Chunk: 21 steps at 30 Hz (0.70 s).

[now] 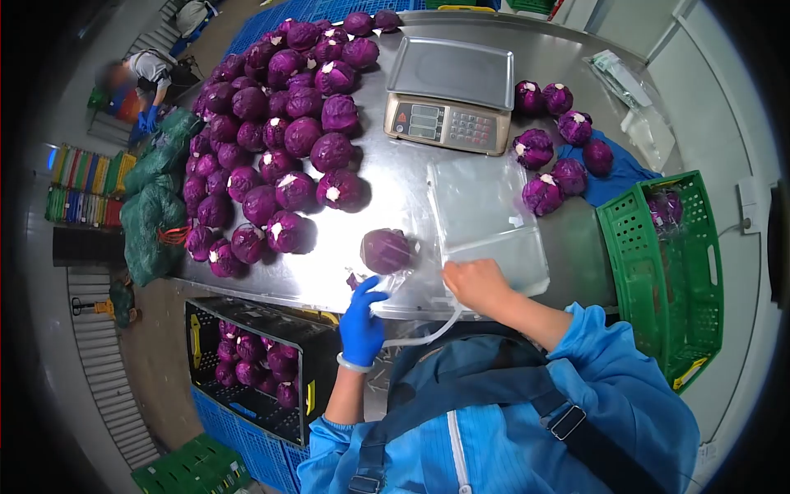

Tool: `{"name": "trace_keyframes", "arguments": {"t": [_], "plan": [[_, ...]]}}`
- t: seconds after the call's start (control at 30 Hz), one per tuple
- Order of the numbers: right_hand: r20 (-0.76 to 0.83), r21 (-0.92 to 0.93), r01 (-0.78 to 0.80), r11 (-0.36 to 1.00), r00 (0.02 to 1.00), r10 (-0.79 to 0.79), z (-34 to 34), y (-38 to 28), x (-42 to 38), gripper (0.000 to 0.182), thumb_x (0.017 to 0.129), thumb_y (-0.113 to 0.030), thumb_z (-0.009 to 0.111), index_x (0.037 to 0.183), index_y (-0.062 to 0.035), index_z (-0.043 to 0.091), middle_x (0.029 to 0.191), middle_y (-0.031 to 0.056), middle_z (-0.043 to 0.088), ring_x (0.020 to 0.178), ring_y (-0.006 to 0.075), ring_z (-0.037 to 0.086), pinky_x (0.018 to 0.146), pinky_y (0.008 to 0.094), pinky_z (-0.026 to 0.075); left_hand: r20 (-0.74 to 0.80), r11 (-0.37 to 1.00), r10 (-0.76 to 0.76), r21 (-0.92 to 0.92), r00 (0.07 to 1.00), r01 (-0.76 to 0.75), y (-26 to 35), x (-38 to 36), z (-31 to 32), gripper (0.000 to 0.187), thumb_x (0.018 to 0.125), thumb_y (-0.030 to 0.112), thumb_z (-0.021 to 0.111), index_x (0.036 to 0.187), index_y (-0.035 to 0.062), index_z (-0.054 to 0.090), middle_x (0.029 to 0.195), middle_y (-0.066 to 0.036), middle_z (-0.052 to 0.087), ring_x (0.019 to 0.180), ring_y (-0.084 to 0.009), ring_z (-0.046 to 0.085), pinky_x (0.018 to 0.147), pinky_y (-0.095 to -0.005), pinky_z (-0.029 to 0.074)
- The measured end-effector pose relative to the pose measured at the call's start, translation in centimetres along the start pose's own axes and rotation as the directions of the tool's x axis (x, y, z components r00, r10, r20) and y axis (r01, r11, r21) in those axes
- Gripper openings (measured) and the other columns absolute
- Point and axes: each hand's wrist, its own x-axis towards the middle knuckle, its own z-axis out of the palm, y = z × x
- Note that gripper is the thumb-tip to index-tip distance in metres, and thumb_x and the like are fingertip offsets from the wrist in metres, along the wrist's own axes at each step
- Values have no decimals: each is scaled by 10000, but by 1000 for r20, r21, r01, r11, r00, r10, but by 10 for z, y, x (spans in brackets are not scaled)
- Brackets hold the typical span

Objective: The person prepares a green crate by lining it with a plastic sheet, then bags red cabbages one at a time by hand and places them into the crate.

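Purple cabbage [385, 251], head view: located on the metal tabletop [329, 257], at 1 o'clock from the left hand [362, 323] and 10 o'clock from the right hand [477, 286]. Left hand, blue-gloved: fingers loosely parted, grasping nothing visible. Right hand, bare: fingers curled beside the clear plastic sheets [485, 206]; grip cannot be determined. Scale [450, 78], 1 o'clock from cabbage: panel markings too small to read.

Your left hand [362, 328], gloved in blue, points forward with fingers loosely parted; your bare right hand [477, 285] curls inward, its grip unclear; your right forearm [533, 321] slants toward your middle
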Motion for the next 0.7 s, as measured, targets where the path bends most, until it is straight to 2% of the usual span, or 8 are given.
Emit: {"name": "trace_keyframes", "arguments": {"t": [0.07, 0.13, 0.23, 0.27, 0.37, 0.43, 0.53, 0.7], "plan": [[27, 22, -45, 999, 999, 45, -2, -5, -29, 214, 895, -236, 564, 769, -63, 561, 533, 131, 590, 497, 320, 620, 451, 433, 473, -256, 993, -120, -21, 959, 119, 3, -29, 10, 550, 665, -161, 512, 1162, 72, 554, 1305, -169, 518, 1120, -300, 549, 838, -282, 439], [50, 41, -63, 997, 997, 61, 0, -5, -55, 198, 893, -244, 576, 812, -65, 552, 532, 133, 587, 504, 326, 621, 453, 439, 471, -389, 940, -212, 171, 896, 296, 25, -53, 18, 615, 756, -46, 577, 1344, 88, 450, 1159, -195, 600, 1060, -360, 591, 824, -391, 498], [143, 51, -58, 997, 988, 50, 10, -3, -93, 190, 890, -247, 588, 902, -66, 530, 535, 124, 587, 522, 328, 627, 467, 439, 476, 4, 758, -631, 216, 776, 616, 9, -120, 39, 701, 854, 109, 593, 1479, 163, 282, 742, -241, 626, 639, -425, 615, 579, -502, 465], [144, 46, -50, 998, 989, 43, 10, -4, -102, 188, 884, -239, 592, 909, -63, 530, 536, 121, 588, 521, 329, 627, 464, 442, 474, 4, 758, -589, 349, 808, 551, 28, -129, 43, 713, 860, 79, 576, 1493, 167, 259, 720, -250, 605, 609, -418, 596, 551, -478, 452], [291, -6, -68, 998, 954, 66, -5, -10, -118, 188, 836, -202, 614, 938, -63, 540, 738, 105, 650, 720, 278, 666, 581, 415, 504, 18, 711, -692, -157, 722, 686, 25, -165, 59, 679, 899, 25, 518, 1504, 126, 227, 821, -201, 652, 674, -302, 650, 594, -390, 511], [31, 19, 183, 983, 983, -184, -24, -27, -109, 190, 816, -193, 614, 942, -69, 545, 872, 81, 628, 863, 246, 622, 685, 389, 491, 92, 457, -779, -594, 620, 662, 40, -159, 57, 646, 910, -18, 493, 1496, 76, 238, 979, -176, 669, 811, -220, 683, 652, -338, 549], [-32, 196, 486, 852, 871, -490, -12, -67, -109, 186, 780, -185, 636, 912, -76, 562, 1001, 39, 550, 1012, 217, 511, 827, 352, 437, 258, 188, -806, -741, 533, 644, 44, -162, 60, 648, 910, -16, 493, 1497, 72, 233, 1068, -164, 633, 852, -199, 662, 669, -302, 545], [171, 305, 491, 816, 815, -554, 61, -104, -102, 193, 745, -186, 686, 844, -66, 572, 912, 84, 578, 863, 278, 579, 732, 388, 475, 171, 219, -828, -778, 534, 589, 38, -160, 62, 707, 865, -82, 502, 1499, 59, 224, 947, -126, 650, 754, -153, 629, 623, -287, 535]]}}
